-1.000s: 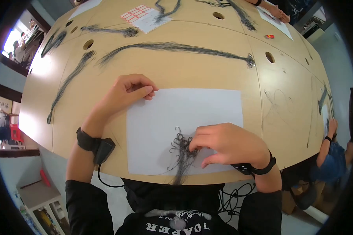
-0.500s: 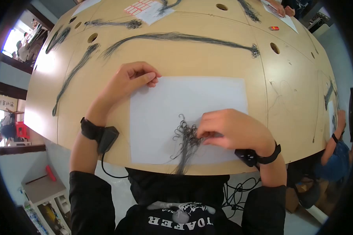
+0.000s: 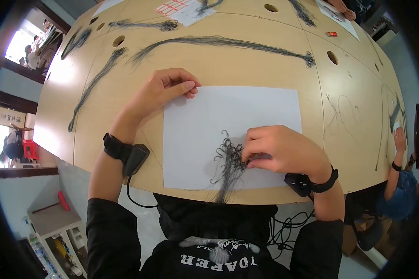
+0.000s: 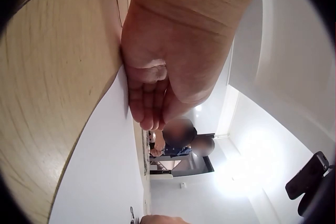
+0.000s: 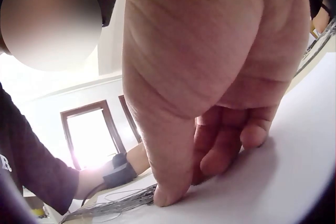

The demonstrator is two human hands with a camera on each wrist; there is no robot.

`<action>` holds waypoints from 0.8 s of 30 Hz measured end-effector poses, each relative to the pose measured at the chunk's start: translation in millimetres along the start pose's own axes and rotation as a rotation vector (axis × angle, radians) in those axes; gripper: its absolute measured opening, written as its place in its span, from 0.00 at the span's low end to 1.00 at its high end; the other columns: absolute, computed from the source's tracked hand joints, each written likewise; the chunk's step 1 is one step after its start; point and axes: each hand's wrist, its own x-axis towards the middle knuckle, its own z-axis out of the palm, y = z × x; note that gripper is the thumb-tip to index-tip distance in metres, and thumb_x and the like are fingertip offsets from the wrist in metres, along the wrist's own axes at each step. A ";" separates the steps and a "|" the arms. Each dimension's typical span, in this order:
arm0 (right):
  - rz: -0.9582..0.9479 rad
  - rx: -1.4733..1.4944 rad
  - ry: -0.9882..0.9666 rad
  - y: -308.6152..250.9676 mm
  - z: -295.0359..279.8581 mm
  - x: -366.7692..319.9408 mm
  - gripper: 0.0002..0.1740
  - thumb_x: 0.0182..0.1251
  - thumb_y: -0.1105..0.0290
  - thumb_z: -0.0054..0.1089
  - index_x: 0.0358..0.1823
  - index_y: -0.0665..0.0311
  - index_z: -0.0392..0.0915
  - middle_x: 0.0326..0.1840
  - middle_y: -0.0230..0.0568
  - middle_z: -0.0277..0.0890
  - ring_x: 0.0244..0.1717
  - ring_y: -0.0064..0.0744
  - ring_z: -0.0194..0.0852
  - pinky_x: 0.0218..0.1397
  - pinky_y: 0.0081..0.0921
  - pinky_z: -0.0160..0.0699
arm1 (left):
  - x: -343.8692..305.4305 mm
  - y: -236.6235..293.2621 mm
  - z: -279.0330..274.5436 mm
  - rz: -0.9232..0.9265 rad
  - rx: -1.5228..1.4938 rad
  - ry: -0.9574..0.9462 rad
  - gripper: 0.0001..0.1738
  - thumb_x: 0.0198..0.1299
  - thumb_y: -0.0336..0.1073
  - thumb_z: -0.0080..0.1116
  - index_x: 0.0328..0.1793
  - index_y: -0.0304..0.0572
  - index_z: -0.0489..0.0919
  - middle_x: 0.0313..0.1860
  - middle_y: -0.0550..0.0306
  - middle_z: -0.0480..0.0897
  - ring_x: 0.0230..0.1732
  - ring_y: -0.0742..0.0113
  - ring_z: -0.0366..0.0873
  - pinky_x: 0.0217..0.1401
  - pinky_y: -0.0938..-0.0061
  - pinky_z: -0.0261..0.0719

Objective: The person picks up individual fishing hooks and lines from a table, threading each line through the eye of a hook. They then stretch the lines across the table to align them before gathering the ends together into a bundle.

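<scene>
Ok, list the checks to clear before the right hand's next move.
1. White paper under the hook cluster: ok.
2. Left hand at the paper's far left corner: ok.
3. Right hand at the cluster's right side: ok.
4. Hook pinched in its fingertips: cannot tell, the hand hides it.
5. Hooks separated: not ok, most are bunched.
6. Strands wholly on the paper: not ok, they cross its near edge.

walls (image 3: 18, 82) pale | floor (image 3: 149, 223) light | window (image 5: 89, 136) brown-framed, glaring | cabinet (image 3: 56, 218) grey-topped, lower left | stool (image 3: 30, 149) red
</scene>
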 end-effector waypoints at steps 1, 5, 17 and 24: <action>0.009 0.002 -0.005 -0.4 0.0 0.1 0.07 0.58 0.75 0.73 0.37 0.63 0.84 0.38 0.38 0.78 0.39 0.40 0.82 0.43 0.33 0.79 | -0.3 -0.1 0.3 0.000 -0.004 0.001 0.11 0.73 0.35 0.62 0.52 0.33 0.86 0.42 0.59 0.87 0.45 0.74 0.83 0.55 0.78 0.81; 0.016 0.011 -0.007 -0.6 0.5 -0.6 0.06 0.59 0.75 0.72 0.37 0.63 0.84 0.38 0.38 0.79 0.39 0.41 0.82 0.43 0.33 0.79 | 0.4 -2.1 0.3 -0.001 -0.019 -0.003 0.11 0.73 0.34 0.62 0.52 0.33 0.86 0.42 0.59 0.87 0.45 0.74 0.82 0.55 0.78 0.81; 0.088 0.229 -0.042 2.2 -12.8 -5.5 0.06 0.57 0.79 0.74 0.34 0.66 0.84 0.35 0.36 0.83 0.35 0.32 0.83 0.39 0.27 0.79 | -2.2 3.4 2.6 -0.019 -0.020 -0.006 0.09 0.71 0.31 0.64 0.52 0.33 0.85 0.43 0.59 0.86 0.45 0.74 0.82 0.55 0.78 0.81; 0.184 0.234 0.111 -13.6 -52.4 -18.3 0.05 0.60 0.73 0.76 0.35 0.61 0.87 0.32 0.27 0.87 0.33 0.21 0.79 0.38 0.22 0.73 | 5.1 7.1 -4.0 0.086 0.082 -0.091 0.09 0.71 0.30 0.63 0.53 0.32 0.84 0.43 0.58 0.86 0.46 0.73 0.83 0.55 0.77 0.82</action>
